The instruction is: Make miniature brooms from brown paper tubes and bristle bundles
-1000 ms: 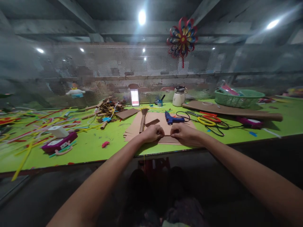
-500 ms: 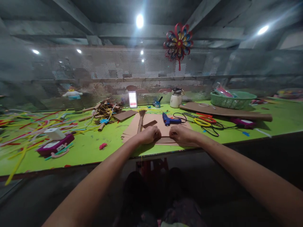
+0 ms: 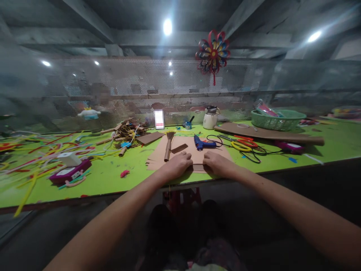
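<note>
My left hand (image 3: 180, 165) and my right hand (image 3: 216, 163) are side by side at the table's front edge, fingers curled down. Between them runs a piece of brown paper (image 3: 198, 167), its edge held under the fingers of both hands. It lies over a stack of light brown paper sheets (image 3: 155, 160). Left of my left hand, a rolled paper tube with a frayed, brush-like end (image 3: 168, 147) rests on the stack. A small dark brown strip (image 3: 179, 148) lies beside it. Just beyond my right hand is a blue glue gun (image 3: 203, 143).
Yellow-handled scissors (image 3: 241, 146) and a black cord lie to the right, before a large brown sheet (image 3: 270, 134) and a green basket (image 3: 278, 119). At left are a purple power strip (image 3: 70, 172), scattered coloured strips and a pile of paper tubes (image 3: 128, 131). A white jug (image 3: 210, 118) stands behind.
Both hands have rolled forward, fingers now flatter over the brown paper's edge, where before they pinched it raised. The view has shifted slightly.
</note>
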`<state>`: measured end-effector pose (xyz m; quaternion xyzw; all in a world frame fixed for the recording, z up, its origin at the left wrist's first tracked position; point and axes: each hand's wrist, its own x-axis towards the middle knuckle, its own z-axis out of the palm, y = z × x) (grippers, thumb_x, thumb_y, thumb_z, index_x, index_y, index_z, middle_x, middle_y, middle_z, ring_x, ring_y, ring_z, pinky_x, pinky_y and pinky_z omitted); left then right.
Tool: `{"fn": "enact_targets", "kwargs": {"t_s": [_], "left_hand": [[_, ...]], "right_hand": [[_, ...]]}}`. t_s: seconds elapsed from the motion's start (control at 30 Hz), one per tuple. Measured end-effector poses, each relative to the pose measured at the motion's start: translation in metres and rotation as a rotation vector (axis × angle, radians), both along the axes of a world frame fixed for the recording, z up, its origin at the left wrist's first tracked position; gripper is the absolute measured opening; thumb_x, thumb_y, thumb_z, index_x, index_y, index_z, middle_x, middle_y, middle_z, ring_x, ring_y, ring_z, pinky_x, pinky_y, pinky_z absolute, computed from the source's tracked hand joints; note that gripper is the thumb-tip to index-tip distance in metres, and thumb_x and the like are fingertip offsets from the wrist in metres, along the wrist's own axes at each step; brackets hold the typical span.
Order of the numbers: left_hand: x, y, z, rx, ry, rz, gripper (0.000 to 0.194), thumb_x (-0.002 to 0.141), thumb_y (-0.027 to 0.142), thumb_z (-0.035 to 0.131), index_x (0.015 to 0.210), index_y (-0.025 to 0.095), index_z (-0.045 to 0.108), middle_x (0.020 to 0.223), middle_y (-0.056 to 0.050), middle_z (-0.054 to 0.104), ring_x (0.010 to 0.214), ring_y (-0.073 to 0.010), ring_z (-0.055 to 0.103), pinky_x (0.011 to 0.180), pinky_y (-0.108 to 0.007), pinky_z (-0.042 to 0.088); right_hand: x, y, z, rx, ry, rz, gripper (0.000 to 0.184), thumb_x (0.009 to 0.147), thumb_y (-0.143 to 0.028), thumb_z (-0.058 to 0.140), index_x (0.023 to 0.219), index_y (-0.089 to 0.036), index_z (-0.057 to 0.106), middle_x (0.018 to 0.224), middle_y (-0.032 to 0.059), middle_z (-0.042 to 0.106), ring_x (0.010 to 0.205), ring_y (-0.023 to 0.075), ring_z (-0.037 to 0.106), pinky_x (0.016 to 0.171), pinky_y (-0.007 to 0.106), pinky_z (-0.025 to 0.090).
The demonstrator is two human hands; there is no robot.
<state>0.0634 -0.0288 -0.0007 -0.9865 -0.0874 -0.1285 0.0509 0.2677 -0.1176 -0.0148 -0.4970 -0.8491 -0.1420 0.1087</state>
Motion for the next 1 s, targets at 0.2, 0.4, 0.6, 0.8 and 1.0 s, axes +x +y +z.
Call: {"fn": "enact_targets", "kwargs": {"t_s": [0.2, 0.4, 0.6, 0.8, 1.0], "left_hand": [[0.002, -0.002, 0.008, -0.053, 0.057, 0.052, 0.021, 0.080, 0.017, 0.048, 0.074, 0.014, 0.068, 0.081, -0.009, 0.059, 0.077, -0.0177, 0.053, 0.071, -0.028, 0.041], [0.027, 0.014, 0.015, -0.234, 0.071, 0.262, 0.027, 0.082, 0.033, 0.051, 0.075, 0.014, 0.069, 0.065, -0.005, 0.063, 0.058, -0.0139, 0.055, 0.052, -0.023, 0.036], [0.033, 0.023, 0.008, -0.391, 0.108, 0.335, 0.019, 0.073, 0.033, 0.064, 0.078, 0.016, 0.069, 0.066, -0.003, 0.066, 0.058, -0.0129, 0.056, 0.049, -0.020, 0.034], [0.029, 0.020, 0.011, -0.411, 0.140, 0.292, 0.017, 0.072, 0.030, 0.062, 0.073, 0.014, 0.068, 0.061, -0.003, 0.064, 0.055, -0.0144, 0.053, 0.050, -0.023, 0.034], [0.017, 0.010, 0.011, -0.369, 0.059, 0.207, 0.021, 0.079, 0.031, 0.054, 0.082, 0.014, 0.066, 0.066, -0.002, 0.063, 0.056, -0.0120, 0.051, 0.050, -0.021, 0.032]], "right_hand": [[-0.010, -0.006, 0.002, 0.015, -0.145, 0.010, 0.017, 0.082, -0.010, 0.052, 0.072, -0.011, 0.066, 0.076, 0.0113, 0.057, 0.078, 0.0213, 0.046, 0.066, 0.030, 0.034], [-0.015, -0.007, 0.003, 0.005, -0.195, 0.016, 0.019, 0.081, -0.010, 0.054, 0.069, -0.011, 0.068, 0.069, 0.0110, 0.056, 0.075, 0.0212, 0.046, 0.065, 0.032, 0.033], [-0.011, -0.014, 0.001, -0.006, -0.030, -0.052, 0.020, 0.082, -0.010, 0.050, 0.073, -0.011, 0.069, 0.078, 0.0125, 0.057, 0.082, 0.0220, 0.048, 0.065, 0.030, 0.036], [0.001, -0.005, 0.005, -0.049, 0.251, -0.093, 0.023, 0.086, -0.020, 0.048, 0.088, -0.014, 0.070, 0.081, 0.0088, 0.062, 0.074, 0.0165, 0.054, 0.067, 0.026, 0.040], [0.000, 0.011, 0.015, -0.184, 0.422, -0.032, 0.026, 0.082, -0.035, 0.053, 0.080, -0.017, 0.073, 0.070, 0.0032, 0.066, 0.066, 0.0151, 0.056, 0.059, 0.024, 0.040]]}}
